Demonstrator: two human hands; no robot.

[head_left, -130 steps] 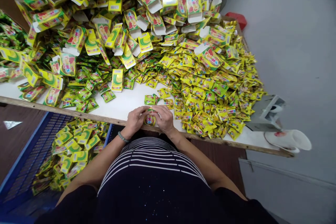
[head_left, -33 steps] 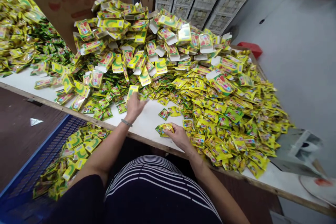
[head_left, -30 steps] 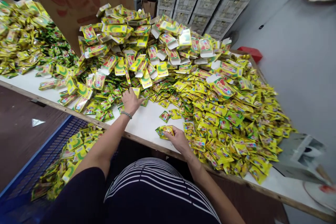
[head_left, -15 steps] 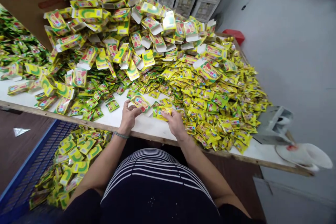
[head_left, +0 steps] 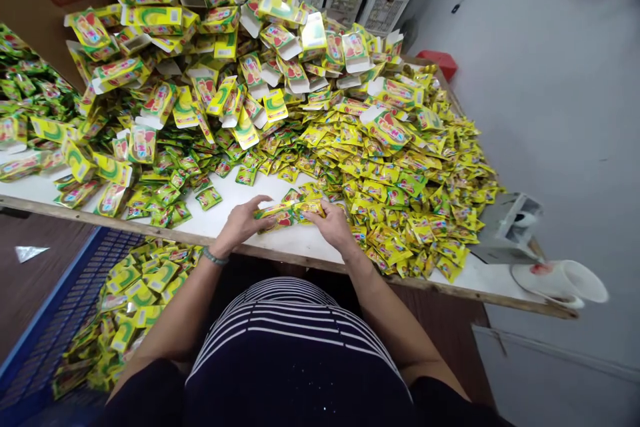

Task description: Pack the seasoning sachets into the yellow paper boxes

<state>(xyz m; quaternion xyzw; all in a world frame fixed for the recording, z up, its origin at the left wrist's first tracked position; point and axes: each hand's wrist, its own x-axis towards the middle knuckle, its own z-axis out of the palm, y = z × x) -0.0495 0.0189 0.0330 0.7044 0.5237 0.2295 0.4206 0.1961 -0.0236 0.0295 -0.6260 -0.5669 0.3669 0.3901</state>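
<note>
My left hand (head_left: 247,221) is closed around a small yellow-green carton (head_left: 278,215) held level just above the white table (head_left: 225,200). At the carton's right end, my right hand (head_left: 331,221) pinches a yellow sachet (head_left: 309,208), its edge touching the carton's opening. How far the sachet reaches inside cannot be made out. A large heap of yellow sachets (head_left: 400,213) lies right beside my right hand. Green sachets (head_left: 207,196) are scattered to the left of my left hand.
Many open cartons (head_left: 155,20) are piled behind the sachets. A blue crate (head_left: 60,300) with filled-looking cartons (head_left: 145,293) stands below the table at left. A grey metal device (head_left: 510,227) and a white plastic container (head_left: 560,280) sit at the right end.
The carton has turned level and its end now meets the sachet in my right hand. My left hand has wrapped further round the carton. The camera view has shifted slightly.
</note>
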